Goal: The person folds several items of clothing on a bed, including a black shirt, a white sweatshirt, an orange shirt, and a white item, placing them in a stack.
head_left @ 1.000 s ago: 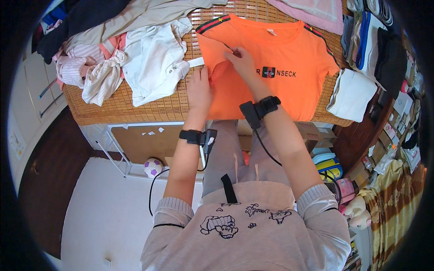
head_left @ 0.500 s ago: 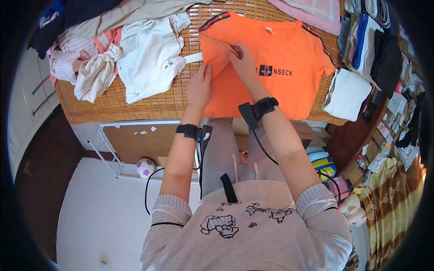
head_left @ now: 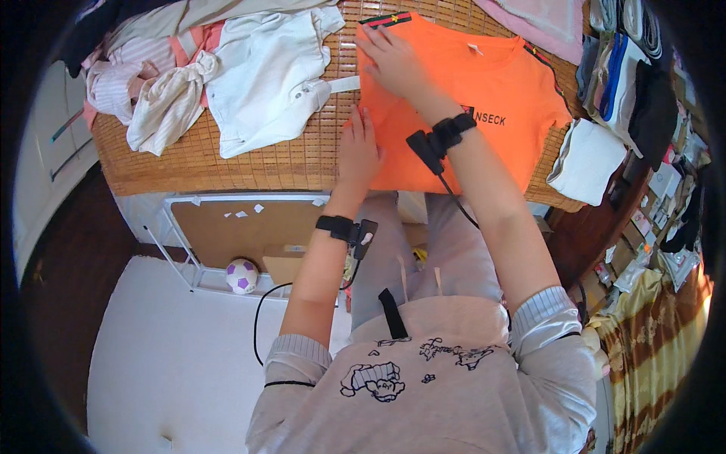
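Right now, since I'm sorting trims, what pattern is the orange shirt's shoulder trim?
Striped: the shoulder trim has red between dark bands, clearest in the head view.

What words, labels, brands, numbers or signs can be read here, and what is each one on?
Orange T-shirt: dark capital letters across the chest, partly covered; I don't copy wording.
Neck label: too small to read.
Pale sweatshirt: black script-like writing among cartoon drawings, unclear.
Packages at right: too small to read.

Bright orange on T-shirt (head_left: 484, 79), dark-and-red stripes along shoulder trim (head_left: 393, 20); pink-and-white stripes on crumpled garment (head_left: 113, 92); golden-brown grid on woven mat (head_left: 178, 170).
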Demonstrator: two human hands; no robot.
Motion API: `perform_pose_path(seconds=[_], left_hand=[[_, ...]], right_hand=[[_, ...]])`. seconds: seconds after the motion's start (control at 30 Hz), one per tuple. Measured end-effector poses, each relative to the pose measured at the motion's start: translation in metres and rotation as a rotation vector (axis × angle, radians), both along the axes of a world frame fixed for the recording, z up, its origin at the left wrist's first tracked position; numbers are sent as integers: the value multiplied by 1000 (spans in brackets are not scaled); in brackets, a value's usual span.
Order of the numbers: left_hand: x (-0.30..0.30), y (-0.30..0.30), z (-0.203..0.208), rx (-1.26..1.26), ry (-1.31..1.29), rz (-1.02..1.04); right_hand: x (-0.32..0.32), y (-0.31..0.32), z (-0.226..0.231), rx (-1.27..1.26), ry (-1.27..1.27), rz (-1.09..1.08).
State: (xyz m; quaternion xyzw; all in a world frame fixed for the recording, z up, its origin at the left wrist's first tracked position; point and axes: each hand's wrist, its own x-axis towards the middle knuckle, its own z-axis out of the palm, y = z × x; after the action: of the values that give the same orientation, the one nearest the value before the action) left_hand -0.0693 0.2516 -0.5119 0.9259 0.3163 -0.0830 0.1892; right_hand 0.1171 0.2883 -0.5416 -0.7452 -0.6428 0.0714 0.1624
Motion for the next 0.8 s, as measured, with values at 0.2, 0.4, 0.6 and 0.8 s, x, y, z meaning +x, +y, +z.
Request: perform_pose_path(seconds=[0.2, 0.4, 0.6, 0.8], left_hand=[[-10, -8, 3, 18, 145, 8], [-15, -9, 14, -3, 223, 39], [-13, -2, 19, 63, 330, 44], [-4, -5, 21, -25, 286, 110]], right_hand=[[-4, -2, -7, -245, -77, -71], [-6, -1, -10, -228, -54, -122], [1, -1, -9, -144, -60, -118], [34, -38, 5, -129, -204, -364]])
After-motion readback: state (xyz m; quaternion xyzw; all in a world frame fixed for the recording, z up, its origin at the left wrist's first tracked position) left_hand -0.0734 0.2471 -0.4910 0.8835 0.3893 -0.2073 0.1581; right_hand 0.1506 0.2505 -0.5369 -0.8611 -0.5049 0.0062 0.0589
